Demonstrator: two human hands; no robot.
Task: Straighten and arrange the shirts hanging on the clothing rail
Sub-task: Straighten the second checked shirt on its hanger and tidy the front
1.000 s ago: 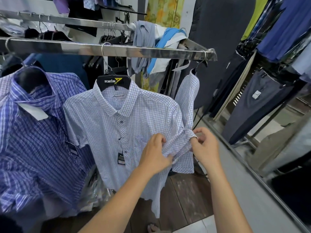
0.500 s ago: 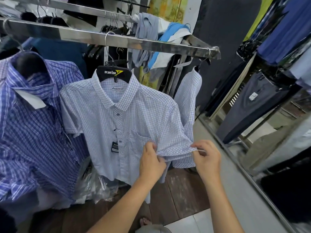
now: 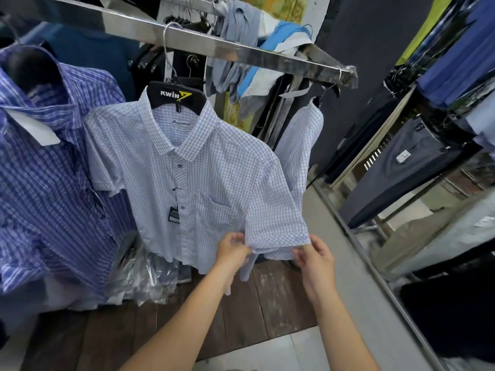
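Note:
A pale blue checked short-sleeve shirt point(image 3: 171, 167) hangs on a black hanger point(image 3: 175, 95) from the shiny metal clothing rail point(image 3: 241, 53). Its right-hand sleeve point(image 3: 276, 218) is spread out flat. My left hand point(image 3: 232, 250) pinches the sleeve's hem at its inner corner. My right hand point(image 3: 314, 254) pinches the same hem at its outer corner. A darker blue plaid shirt point(image 3: 51, 167) hangs to the left. Another pale checked shirt point(image 3: 300, 140) hangs edge-on near the rail's right end.
Crumpled grey and blue garments point(image 3: 249, 46) lie over the rail behind. Plastic-wrapped items point(image 3: 144, 274) sit on the dark wooden floor below. A rack of dark trousers and blue tops point(image 3: 417, 167) stands at the right beyond a grey ledge point(image 3: 356, 263).
Both hands moved down and drew the bunched sleeve out flat. The view has dipped and come closer to the shirt.

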